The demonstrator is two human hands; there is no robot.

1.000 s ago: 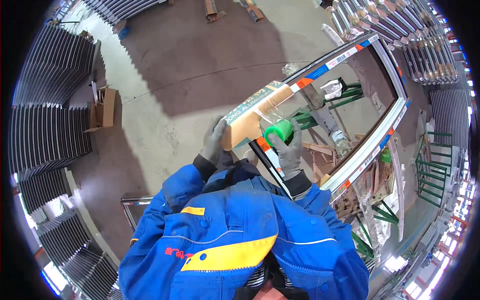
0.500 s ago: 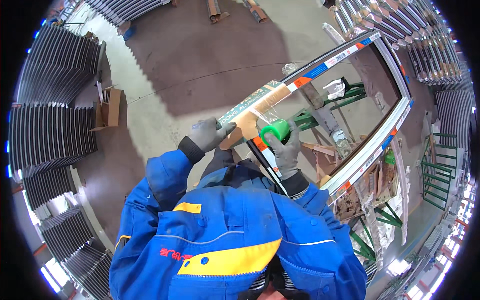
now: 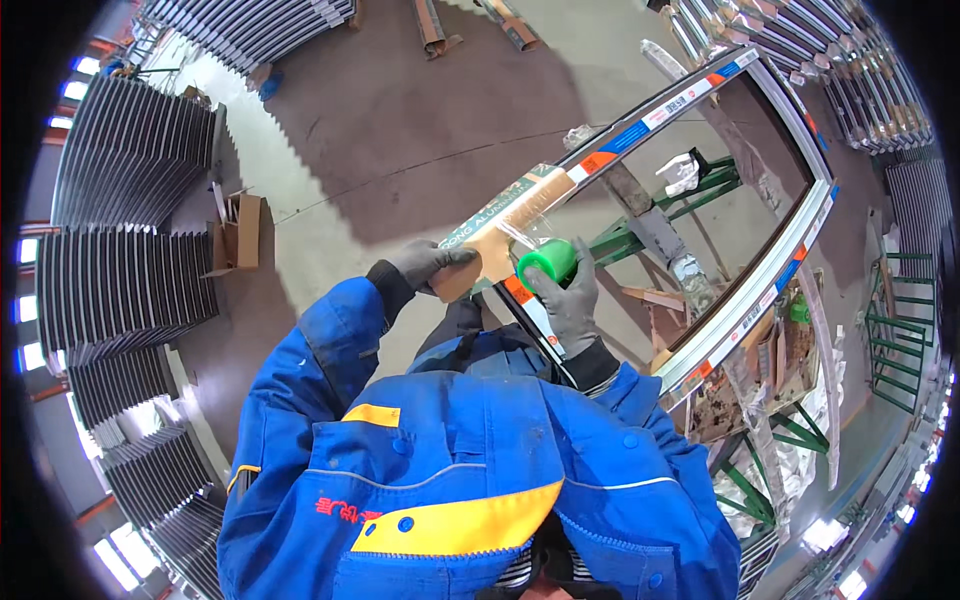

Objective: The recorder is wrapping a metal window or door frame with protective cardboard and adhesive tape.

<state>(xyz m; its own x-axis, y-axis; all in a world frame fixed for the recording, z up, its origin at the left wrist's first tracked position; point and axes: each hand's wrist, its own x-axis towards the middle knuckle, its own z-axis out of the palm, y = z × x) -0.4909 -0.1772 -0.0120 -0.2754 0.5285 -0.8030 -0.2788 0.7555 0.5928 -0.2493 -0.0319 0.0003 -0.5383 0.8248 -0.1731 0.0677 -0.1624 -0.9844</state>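
Observation:
A rectangular window frame [image 3: 640,133] with orange, blue and white film on its bars lies in front of me, to the right. Folded over its near left corner is a piece of printed cardboard [image 3: 492,250]. My left hand [image 3: 428,263], in a grey glove, pinches the cardboard's left end, thumb on top. In my gloved right hand [image 3: 572,308] is a green tape roll [image 3: 545,264], fingers wrapped round it. Clear tape [image 3: 535,230] stretches from the roll up to the cardboard.
Green metal stands [image 3: 720,178] and a wooden board are beneath the frame. A cardboard box [image 3: 238,232] stands on the floor at left. Stacked dark frames [image 3: 125,285] line the left side, with wrapped profiles [image 3: 850,100] at far right and a green rack [image 3: 895,340] below them.
My left hand has shifted slightly right along the cardboard's end, and its fingers are lower. The tape roll has moved a little left. The view has turned slightly.

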